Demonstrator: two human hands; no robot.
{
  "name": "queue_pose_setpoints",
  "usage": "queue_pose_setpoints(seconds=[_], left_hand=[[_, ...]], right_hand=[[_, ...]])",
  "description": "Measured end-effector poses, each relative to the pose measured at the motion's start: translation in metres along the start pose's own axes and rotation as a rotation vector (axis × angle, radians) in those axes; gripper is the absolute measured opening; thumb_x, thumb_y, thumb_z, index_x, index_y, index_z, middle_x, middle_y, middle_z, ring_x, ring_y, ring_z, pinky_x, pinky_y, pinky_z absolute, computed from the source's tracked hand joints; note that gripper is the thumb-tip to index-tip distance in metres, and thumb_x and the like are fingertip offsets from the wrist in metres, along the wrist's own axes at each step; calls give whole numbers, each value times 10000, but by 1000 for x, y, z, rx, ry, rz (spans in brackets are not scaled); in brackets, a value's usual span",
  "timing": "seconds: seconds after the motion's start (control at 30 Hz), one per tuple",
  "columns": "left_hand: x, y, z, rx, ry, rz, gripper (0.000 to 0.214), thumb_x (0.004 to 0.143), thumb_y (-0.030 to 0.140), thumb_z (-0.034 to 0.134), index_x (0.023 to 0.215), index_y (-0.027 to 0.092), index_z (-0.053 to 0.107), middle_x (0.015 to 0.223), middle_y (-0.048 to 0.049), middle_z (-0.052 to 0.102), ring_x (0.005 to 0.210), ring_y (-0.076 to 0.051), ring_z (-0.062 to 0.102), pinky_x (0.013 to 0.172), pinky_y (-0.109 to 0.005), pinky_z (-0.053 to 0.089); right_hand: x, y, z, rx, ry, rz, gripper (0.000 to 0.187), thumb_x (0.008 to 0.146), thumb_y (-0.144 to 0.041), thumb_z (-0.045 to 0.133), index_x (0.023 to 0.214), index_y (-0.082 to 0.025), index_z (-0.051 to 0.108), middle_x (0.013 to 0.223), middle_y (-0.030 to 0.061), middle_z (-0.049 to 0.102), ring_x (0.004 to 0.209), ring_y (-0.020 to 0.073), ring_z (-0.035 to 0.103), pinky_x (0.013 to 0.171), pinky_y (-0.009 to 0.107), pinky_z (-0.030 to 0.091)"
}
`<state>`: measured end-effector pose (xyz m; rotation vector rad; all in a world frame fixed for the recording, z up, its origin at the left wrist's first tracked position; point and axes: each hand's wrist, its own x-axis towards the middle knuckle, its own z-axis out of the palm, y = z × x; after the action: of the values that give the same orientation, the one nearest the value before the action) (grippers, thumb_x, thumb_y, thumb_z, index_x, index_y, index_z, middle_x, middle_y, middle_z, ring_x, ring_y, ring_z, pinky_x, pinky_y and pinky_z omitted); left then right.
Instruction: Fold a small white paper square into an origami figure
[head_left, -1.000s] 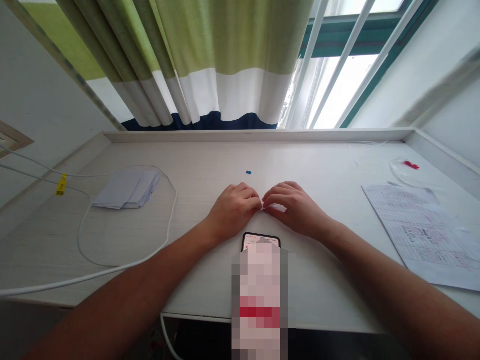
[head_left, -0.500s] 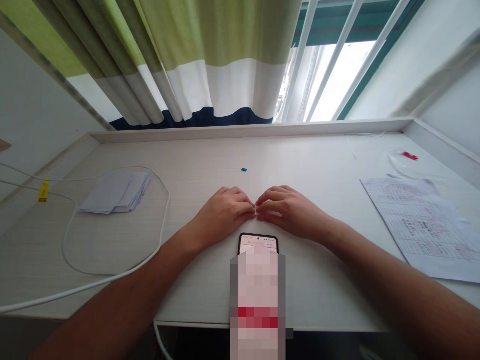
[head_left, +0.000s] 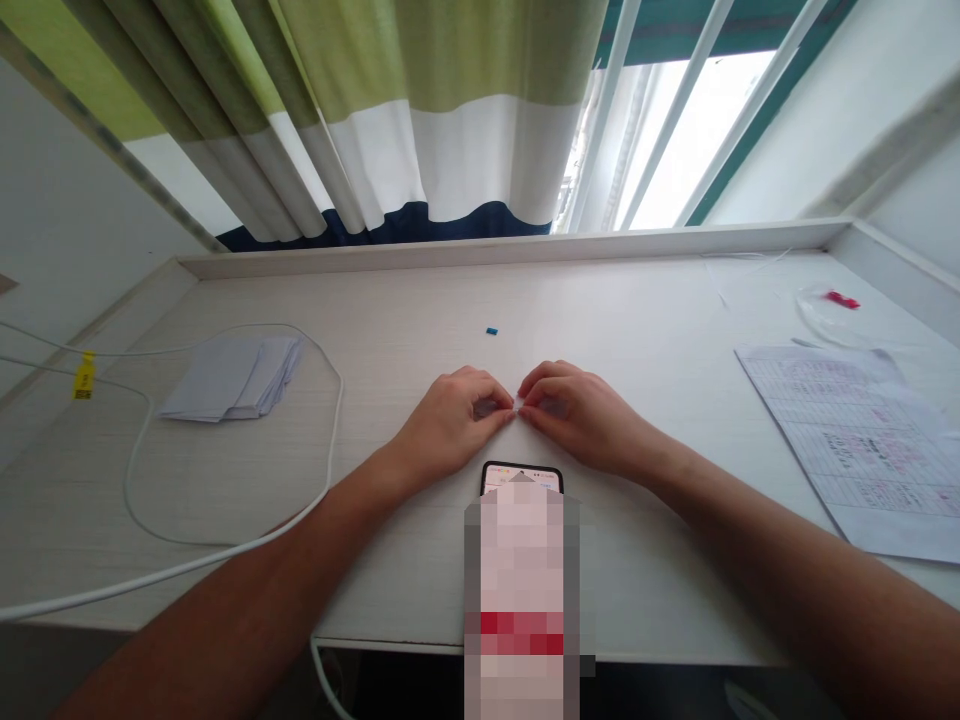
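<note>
My left hand (head_left: 457,415) and my right hand (head_left: 581,415) meet over the white desk, fingertip to fingertip. Thumb and forefinger are pinched together on each. A tiny whitish piece (head_left: 517,410) shows between the fingertips, too small to name. Just below the hands lies a phone (head_left: 523,472) with its screen lit; most of it is covered by blurred blocks. Beyond the fingers a small blue piece (head_left: 491,331) rests on the desk.
A stack of white paper (head_left: 217,380) lies left, with a white cable (head_left: 334,430) looping around it and under a yellow tag (head_left: 84,376). Printed sheets (head_left: 847,440) and a red piece (head_left: 843,299) with clear plastic lie right. Curtains (head_left: 450,110) hang behind the desk (head_left: 405,310).
The fingers of both hands have drawn into a tighter, more arched pinch around the tiny piece. The whole view has shifted slightly; the things on the desk stay put.
</note>
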<state>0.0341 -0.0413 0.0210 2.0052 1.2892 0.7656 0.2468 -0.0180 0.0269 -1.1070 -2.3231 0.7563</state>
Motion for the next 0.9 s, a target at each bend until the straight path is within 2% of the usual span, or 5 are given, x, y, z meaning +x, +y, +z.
queue_pose_setpoints(seconds=[0.13, 0.37, 0.57, 0.8, 0.9], left_hand=[[0, -1, 3, -110, 28, -143, 41, 855, 227, 747, 887, 224, 771, 1010, -44, 746, 961, -207, 697, 872, -373, 562], [3, 1, 4, -145, 38, -182, 45, 819, 225, 757, 857, 202, 759, 953, -46, 755, 920, -210, 693, 831, -364, 557], [7, 6, 5, -180, 25, -226, 45, 818, 203, 756, 849, 190, 726, 863, -4, 746, 816, -174, 672, 782, -320, 520], [4, 5, 3, 165, 182, -44, 77, 860, 183, 776, 814, 215, 725, 953, -29, 730, 1024, -245, 590, 909, -389, 480], [6, -1, 1, 277, 186, 74, 115, 916, 132, 706, 827, 205, 718, 895, -24, 714, 930, -220, 600, 879, -379, 484]], right_hand=[[3, -2, 0, 87, 28, 105, 140, 860, -137, 672, 756, -214, 727, 1018, 56, 749, 892, 211, 704, 840, 376, 569], [4, -6, 0, 157, 18, 191, 160, 842, -127, 683, 715, -213, 729, 1057, 64, 731, 901, 216, 701, 868, 391, 565], [6, -8, 0, 31, 51, 275, 99, 814, -190, 767, 899, -239, 758, 1184, 102, 644, 1163, 314, 612, 987, 489, 544], [3, 6, -6, -59, -8, 42, 143, 925, -218, 673, 988, -229, 802, 1174, 85, 734, 1124, 293, 641, 1038, 497, 513], [-1, 5, -12, -154, -35, -76, 242, 912, -120, 596, 985, -224, 802, 1270, 78, 745, 1228, 315, 624, 1069, 526, 490]])
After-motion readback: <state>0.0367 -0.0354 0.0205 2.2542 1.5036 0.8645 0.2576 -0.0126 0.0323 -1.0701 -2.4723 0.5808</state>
